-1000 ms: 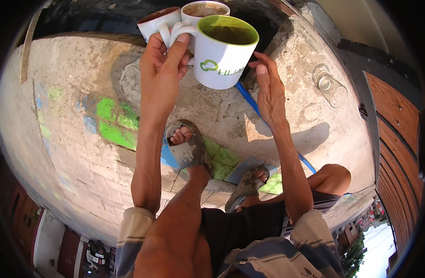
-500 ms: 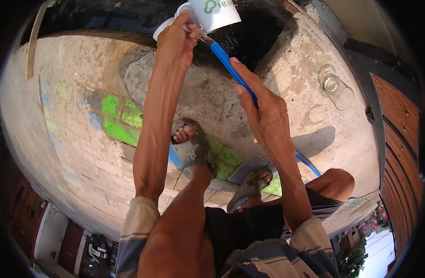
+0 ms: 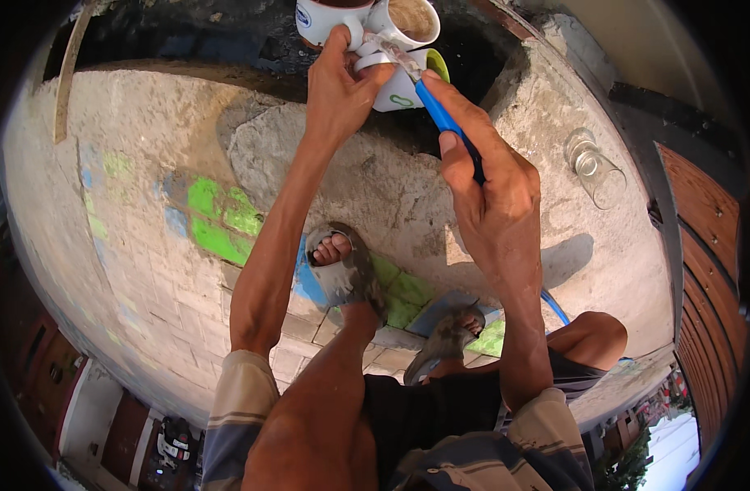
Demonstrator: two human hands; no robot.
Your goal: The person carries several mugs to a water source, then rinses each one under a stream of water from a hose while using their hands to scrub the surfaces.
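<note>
At the far edge my left hand (image 3: 338,94) is closed round the handles of three mugs, held together over a dark ditch (image 3: 203,41). One white mug (image 3: 329,18) bears a blue mark. The second mug (image 3: 424,37) shows a brownish inside, and the third mug (image 3: 391,96), below it, has a green inside and a green mark. My right hand (image 3: 493,176) grips a blue hose (image 3: 437,108), thumb and forefinger along it near its end. Clear water runs from the hose towards the mugs.
A clear glass (image 3: 596,168) lies or stands on the concrete ledge (image 3: 571,254) at right. Beyond it is a slatted brown wooden panel (image 3: 702,270). My sandalled feet rest on paving with green and blue painted patches. A wooden strip (image 3: 70,82) stands at far left.
The mugs have turned so that their openings now show. My left hand has shifted right, and my right hand has moved slightly right and down with the hose.
</note>
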